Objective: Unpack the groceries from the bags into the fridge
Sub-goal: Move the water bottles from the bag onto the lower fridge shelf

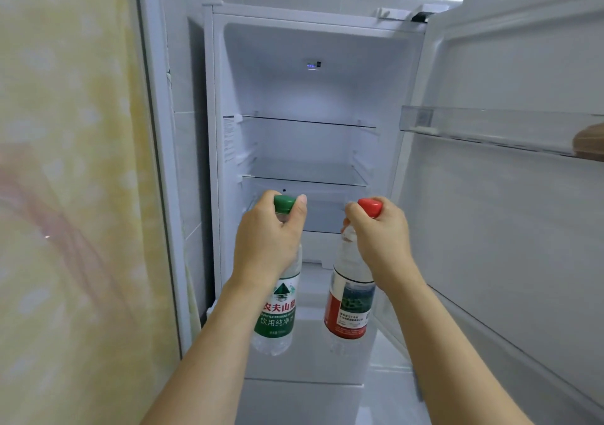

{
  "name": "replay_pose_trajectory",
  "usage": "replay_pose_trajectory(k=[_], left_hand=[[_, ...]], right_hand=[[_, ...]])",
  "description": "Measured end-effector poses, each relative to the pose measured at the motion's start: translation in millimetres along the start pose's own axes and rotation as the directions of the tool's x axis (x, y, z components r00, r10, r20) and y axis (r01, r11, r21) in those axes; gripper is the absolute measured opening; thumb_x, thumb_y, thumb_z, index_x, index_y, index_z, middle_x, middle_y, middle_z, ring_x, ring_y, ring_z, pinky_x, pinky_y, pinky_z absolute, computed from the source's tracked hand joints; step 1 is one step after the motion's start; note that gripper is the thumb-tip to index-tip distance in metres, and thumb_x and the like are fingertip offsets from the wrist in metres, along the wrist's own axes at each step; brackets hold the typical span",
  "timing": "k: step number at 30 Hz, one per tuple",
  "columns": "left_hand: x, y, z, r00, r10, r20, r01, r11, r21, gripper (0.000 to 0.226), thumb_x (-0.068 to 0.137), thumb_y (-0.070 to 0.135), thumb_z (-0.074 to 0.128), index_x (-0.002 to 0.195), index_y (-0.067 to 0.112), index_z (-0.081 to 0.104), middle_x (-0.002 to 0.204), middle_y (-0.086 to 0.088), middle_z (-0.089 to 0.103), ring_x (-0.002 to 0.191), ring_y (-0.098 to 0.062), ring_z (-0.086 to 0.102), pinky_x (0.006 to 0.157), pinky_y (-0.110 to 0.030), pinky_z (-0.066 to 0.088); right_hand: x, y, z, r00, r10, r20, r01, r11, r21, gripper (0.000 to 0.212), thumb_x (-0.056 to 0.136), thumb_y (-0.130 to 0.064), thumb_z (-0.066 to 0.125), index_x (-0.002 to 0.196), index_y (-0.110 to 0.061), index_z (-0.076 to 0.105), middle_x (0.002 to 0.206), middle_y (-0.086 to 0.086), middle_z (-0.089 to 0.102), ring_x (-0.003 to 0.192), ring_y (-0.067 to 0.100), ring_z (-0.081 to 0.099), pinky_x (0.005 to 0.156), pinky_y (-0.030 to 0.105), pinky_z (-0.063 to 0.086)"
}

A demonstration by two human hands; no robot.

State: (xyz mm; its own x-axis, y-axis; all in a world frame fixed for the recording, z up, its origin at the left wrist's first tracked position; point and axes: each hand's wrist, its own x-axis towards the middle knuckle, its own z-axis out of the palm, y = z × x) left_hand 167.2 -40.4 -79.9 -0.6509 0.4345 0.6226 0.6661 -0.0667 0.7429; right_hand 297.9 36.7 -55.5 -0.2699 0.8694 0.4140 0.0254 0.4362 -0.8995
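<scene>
Left hand: the left hand (265,228) is held out in front of the open fridge, its fingers and thumb curled round the neck of the green-capped bottle just under the cap.
Green-capped bottle: the green-capped bottle (277,307) hangs upright from the left hand, a clear water bottle with a green and white label printed in Chinese characters; its green cap (284,203) is seen above the fingers.
Right hand: the right hand (379,235) is raised level with the left, its fingers wrapped round the top of the red-capped bottle.
Red-capped bottle: the red-capped bottle (349,303) hangs from the right hand, tilted slightly with its base toward the left; its label is red with a dark picture panel, and the red cap (370,206) is partly covered by the fingers.
Position of bottles: both are held in the air before the lower part of the fridge opening, near each other but apart, and neither is set on a shelf.
Fridge: the fridge (307,98) stands open, its white interior lit, with glass shelves (307,122) seen one below another.
Door: the fridge door (510,196) is swung open to the right, and a clear door bin (490,127) is fixed across it.
Left side: a pale yellow patterned curtain (65,163) is seen beside the fridge.
</scene>
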Motion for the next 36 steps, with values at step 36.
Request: replay_pose_trajectory(k=[36], left_hand=[[263, -199, 127, 0.998, -0.004, -0.056, 0.005, 1.000, 0.015, 0.031, 0.092, 0.053, 0.053, 0.084, 0.022, 0.053, 0.070, 0.008, 0.066, 0.067, -0.008, 0.063, 0.061, -0.030, 0.050]], right_hand=[[276, 129, 204, 0.986, -0.085, -0.146, 0.098, 0.991, 0.086, 0.019, 0.088, -0.025, 0.062, 0.075, -0.012, 0.057, 0.078, 0.015, 0.065, 0.068, 0.024, 0.057, 0.058, 0.019, 0.042]])
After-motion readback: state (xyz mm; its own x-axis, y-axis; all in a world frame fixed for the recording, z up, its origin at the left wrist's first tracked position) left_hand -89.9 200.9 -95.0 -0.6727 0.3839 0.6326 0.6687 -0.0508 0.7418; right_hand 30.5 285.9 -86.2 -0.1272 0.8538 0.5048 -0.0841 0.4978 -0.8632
